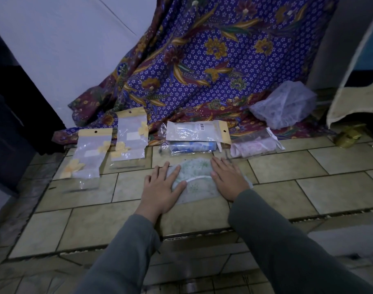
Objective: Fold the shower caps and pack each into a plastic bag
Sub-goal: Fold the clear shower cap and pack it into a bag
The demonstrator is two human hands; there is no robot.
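Head view. Two clear plastic bags with yellow header strips on tiled floor point(202, 217) at left: near bag point(87, 154) and farther bag point(131, 137), both showing yellow flower prints and a white label, contents otherwise unclear. Centre: flat packet point(195, 130) with barcode and yellow header at its right end, lying atop a bag holding a blue-patterned folded cap point(192, 146). Right of that, a bag with a pink folded cap point(254, 145) inside. Loose unfolded clear cap point(284, 103) bunched up on batik cloth point(202, 60) behind.

Green-flowered shower cap point(197, 179) flattened on floor between both hands, folded to a half-moon, long axis left-right, white elastic edge arcing across its middle, curved side toward the bags.

Left hand point(162, 187) palm down, fingers straight and spread, index and thumb pressing cap's left edge. Right hand point(228, 177) palm down, fingers straight and together, pressing cap's right end. Neither gripping. Grey sleeves on both arms.
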